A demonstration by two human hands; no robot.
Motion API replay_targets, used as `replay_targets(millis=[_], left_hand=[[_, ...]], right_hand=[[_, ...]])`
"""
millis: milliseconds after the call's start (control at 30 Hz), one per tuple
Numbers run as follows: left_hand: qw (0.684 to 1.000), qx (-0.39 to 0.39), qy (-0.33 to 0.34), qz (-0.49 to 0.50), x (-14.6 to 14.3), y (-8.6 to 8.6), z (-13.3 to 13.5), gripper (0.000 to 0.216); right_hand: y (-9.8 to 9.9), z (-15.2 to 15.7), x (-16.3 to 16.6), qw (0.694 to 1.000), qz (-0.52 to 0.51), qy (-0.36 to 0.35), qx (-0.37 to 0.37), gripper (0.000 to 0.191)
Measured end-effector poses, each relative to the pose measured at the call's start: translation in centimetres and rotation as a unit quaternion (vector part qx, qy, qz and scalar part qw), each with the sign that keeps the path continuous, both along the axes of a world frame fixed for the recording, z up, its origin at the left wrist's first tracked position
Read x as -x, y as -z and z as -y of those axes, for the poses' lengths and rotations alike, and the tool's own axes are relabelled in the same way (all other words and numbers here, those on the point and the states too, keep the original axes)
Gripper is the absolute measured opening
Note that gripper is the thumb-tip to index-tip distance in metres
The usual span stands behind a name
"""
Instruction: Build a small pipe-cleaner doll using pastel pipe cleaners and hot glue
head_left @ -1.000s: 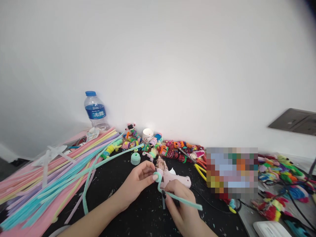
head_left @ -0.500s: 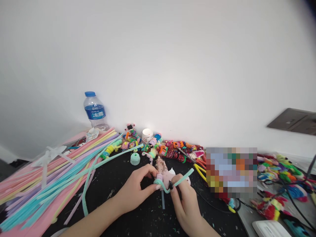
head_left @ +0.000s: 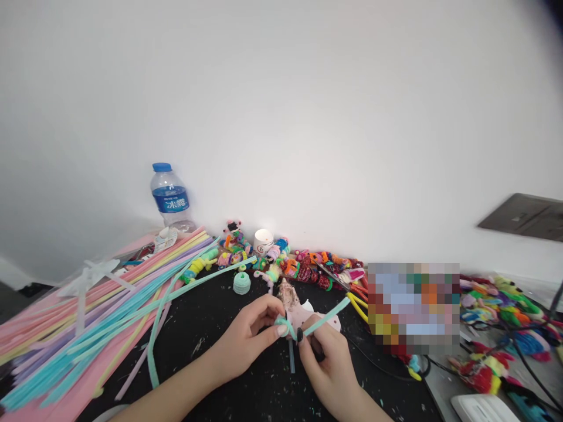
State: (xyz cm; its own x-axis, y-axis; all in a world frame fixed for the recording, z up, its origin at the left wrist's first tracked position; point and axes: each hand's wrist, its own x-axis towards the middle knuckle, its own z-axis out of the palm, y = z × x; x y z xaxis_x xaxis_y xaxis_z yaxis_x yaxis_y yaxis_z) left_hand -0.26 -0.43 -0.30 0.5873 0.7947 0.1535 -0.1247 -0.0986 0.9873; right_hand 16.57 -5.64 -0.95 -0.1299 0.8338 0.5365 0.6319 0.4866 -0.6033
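My left hand pinches a small coil of teal pipe cleaner wound on a thin stick that points down toward me. My right hand grips the free end of the same teal pipe cleaner, which slants up to the right. Both hands hover just above the black mat, in front of a pale pink glue gun. Dark polish shows on my right thumbnail.
A sheaf of long pastel pipe cleaners lies to the left. A water bottle stands by the wall. Small pipe-cleaner figures line the back, with a teal coil, yellow-handled pliers and more figures at right.
My right hand swung the pipe cleaner's free end from low right, pointing toward me, up and round the stick; it now slants up to the right. The left hand stayed nearly still.
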Motion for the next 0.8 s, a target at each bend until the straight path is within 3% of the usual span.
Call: replay_targets(millis=[233,567,800], left_hand=[[1.0,0.011,-0.004,0.017,-0.05,0.01,-0.01,0.007],[0.999,0.034,0.007,0.036,-0.03,0.29,-0.13,0.007],[0.998,0.042,0.028,-0.025,-0.07,0.44,-0.25,0.015]], right_hand=[[0.31,0.29,-0.03,0.999,0.009,-0.038,-0.001,0.016],[0.08,-0.04,-0.23,1.0,0.01,-0.009,0.0,0.014],[0.44,-0.16,-0.52,0.999,0.027,0.023,0.019,0.016]])
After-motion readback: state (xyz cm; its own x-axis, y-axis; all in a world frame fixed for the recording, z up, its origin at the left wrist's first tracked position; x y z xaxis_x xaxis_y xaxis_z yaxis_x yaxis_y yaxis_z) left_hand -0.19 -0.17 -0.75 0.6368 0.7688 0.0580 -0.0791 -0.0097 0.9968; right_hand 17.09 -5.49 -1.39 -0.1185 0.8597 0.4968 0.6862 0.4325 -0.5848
